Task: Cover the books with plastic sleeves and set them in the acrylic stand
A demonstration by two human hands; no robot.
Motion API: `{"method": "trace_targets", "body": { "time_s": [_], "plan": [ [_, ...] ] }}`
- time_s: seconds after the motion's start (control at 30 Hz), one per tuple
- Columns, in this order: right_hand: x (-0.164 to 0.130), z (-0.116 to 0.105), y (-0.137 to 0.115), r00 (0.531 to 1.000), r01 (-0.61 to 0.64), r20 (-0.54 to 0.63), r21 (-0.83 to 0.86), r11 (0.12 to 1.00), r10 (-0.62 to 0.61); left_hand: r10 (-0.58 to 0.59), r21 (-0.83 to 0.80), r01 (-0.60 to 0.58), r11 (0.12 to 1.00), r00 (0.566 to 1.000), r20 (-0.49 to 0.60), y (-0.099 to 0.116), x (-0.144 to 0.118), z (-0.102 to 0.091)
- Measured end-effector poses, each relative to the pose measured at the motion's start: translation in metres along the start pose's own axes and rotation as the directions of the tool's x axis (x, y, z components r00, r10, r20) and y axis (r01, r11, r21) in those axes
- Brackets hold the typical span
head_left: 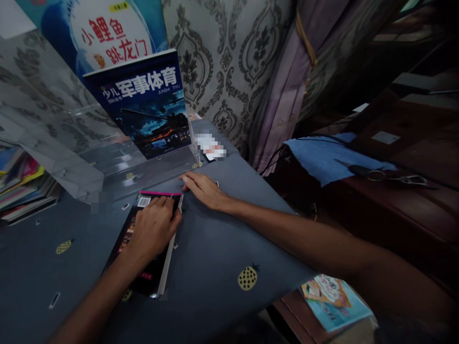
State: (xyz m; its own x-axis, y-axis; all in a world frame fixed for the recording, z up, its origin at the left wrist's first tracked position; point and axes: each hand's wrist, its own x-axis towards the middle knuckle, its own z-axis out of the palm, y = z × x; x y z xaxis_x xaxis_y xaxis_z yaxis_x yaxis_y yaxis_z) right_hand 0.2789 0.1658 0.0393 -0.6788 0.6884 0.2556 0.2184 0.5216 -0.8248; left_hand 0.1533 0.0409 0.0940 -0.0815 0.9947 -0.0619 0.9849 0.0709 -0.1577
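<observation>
Patterned wallpaper and a tied purple curtain [287,81] back a surface [215,258] under a grey cloth printed with pineapples. On it lies a dark book [143,248], face down near the front edge. The left hand [154,229] presses on the book, fingers curled together over its right edge. The right hand [202,188] rests flat on the cloth just beside the book's top corner, fingers together, holding nothing. Behind them a blue book [147,110] stands in a clear stand [107,162]. Scissors [394,177] lie on a blue cloth [322,157] well to the right.
</observation>
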Motion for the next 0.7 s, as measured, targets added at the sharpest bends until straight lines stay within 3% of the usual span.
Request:
{"method": "trace_targets", "body": {
  "time_s": [0.7],
  "plan": [
    [-0.0024,-0.0022,-0.0006,0.998,0.035,-0.061,0.021,0.999,-0.033,0.011,-0.056,-0.012,0.998,1.0,-0.016,-0.0071,0.0018,-0.0017]
  ]
}}
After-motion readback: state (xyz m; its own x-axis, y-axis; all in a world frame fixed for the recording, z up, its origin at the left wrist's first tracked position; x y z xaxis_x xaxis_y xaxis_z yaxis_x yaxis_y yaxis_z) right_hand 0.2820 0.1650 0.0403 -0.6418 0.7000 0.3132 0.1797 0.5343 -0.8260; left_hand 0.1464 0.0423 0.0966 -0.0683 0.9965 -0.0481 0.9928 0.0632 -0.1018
